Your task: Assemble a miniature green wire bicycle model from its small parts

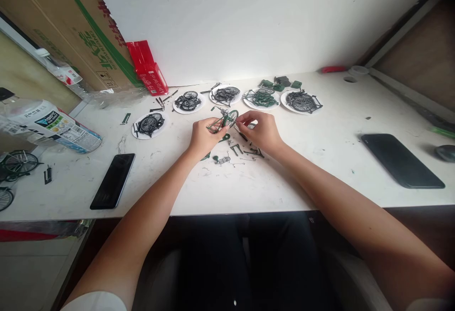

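Observation:
My left hand (203, 136) is closed on a small green model bicycle frame with a wheel (227, 118), held just above the white table (320, 159). My right hand (261, 131) pinches at the same piece from the right, fingers pressed together near the wheel. Loose green and black small parts (234, 152) lie on the table right under and in front of both hands. Behind the hands, several white paper plates hold sorted parts: wheels (148, 123), (188, 101), (225, 94), green frames (262, 98) and more wheels (301, 102).
A black phone (113, 180) lies left, a larger black phone (401, 160) right. A red box (148, 68) and cardboard box (81, 31) lean at back left. A plastic bottle (53, 126) and finished model bicycles (16, 164) sit at far left.

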A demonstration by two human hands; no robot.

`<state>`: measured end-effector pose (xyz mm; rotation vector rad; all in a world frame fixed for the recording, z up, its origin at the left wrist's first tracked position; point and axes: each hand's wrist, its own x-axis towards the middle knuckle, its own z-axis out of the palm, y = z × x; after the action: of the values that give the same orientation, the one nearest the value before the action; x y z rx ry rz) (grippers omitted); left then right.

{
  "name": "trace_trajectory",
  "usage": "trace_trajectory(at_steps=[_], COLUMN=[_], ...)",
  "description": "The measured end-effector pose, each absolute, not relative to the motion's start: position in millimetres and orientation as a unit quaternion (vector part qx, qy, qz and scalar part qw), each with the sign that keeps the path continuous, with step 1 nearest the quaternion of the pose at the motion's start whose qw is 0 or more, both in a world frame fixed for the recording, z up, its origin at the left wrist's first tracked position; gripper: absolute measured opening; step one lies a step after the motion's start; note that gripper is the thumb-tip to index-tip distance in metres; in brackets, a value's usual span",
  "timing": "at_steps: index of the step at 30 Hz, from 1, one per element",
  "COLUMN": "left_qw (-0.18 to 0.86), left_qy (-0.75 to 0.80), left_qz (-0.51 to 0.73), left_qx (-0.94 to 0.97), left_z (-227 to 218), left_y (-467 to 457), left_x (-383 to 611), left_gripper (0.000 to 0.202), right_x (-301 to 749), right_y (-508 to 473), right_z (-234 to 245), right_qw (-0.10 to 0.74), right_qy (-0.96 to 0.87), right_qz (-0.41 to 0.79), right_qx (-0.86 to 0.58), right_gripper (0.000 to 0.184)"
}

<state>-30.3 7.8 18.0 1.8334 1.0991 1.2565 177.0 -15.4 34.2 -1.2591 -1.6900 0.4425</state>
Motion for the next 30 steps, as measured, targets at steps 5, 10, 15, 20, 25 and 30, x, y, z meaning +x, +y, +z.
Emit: trace_trajectory(at_steps=[5, 10, 15, 20, 25, 30], left_qw=[0.32, 0.316, 0.317, 0.315, 0.321, 0.334], left_qy=[0.424, 0.422, 0.424, 0.422, 0.42, 0.418], left_qz=[0.479, 0.482, 0.482, 0.482, 0.48, 0.477], left_qx=[0.699, 0.7, 0.698, 0.701, 0.7, 0.698], left_z=[19.0, 19.5, 18.5, 17.2, 18.7, 20.3], left_y=[7.7, 7.1, 7.2, 8.4, 7.7, 6.7], left_x=[-30.9, -30.9, -30.6, -31.3, -31.2, -30.6], left_gripper=[0.021, 0.019, 0.021, 0.021, 0.022, 0.022], right_x=[175.9, 175.9, 175.6, 175.7, 175.7, 175.6], right_y=[-17.3, -17.2, -17.4, -17.4, -17.7, -18.5], right_z=[36.1, 36.0, 36.4, 36.7, 36.8, 37.7], right_qw=[0.475, 0.477, 0.471, 0.47, 0.456, 0.458], right_qy=[-0.692, -0.694, -0.697, -0.699, -0.71, -0.709], right_qz=[0.186, 0.193, 0.197, 0.201, 0.217, 0.215], right_qx=[-0.511, -0.504, -0.503, -0.5, -0.491, -0.492], right_gripper=[0.013, 0.015, 0.015, 0.013, 0.016, 0.017])
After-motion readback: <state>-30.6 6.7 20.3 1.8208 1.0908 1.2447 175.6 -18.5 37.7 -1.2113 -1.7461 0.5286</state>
